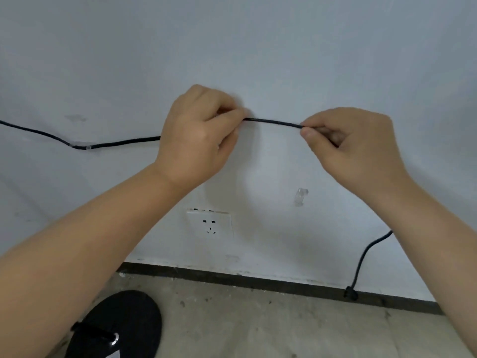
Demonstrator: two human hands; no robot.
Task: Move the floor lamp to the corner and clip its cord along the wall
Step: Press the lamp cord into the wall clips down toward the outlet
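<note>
A thin black cord (273, 122) runs across the pale wall. My left hand (198, 133) pinches it against the wall at mid-height, and my right hand (353, 143) pinches it a short way to the right, so a taut stretch spans between them. To the left, a clear clip (84, 145) holds the cord on the wall. A second clear clip (300, 196) sits empty on the wall below my right hand. The cord's far end hangs down to a black plug (351, 293) at the skirting. The lamp's round black base (121, 324) stands on the floor at bottom left.
A white wall socket (210, 223) is below my left hand, with nothing plugged in. A dark skirting strip (258, 280) runs along the wall's foot above a bare concrete floor (258, 326).
</note>
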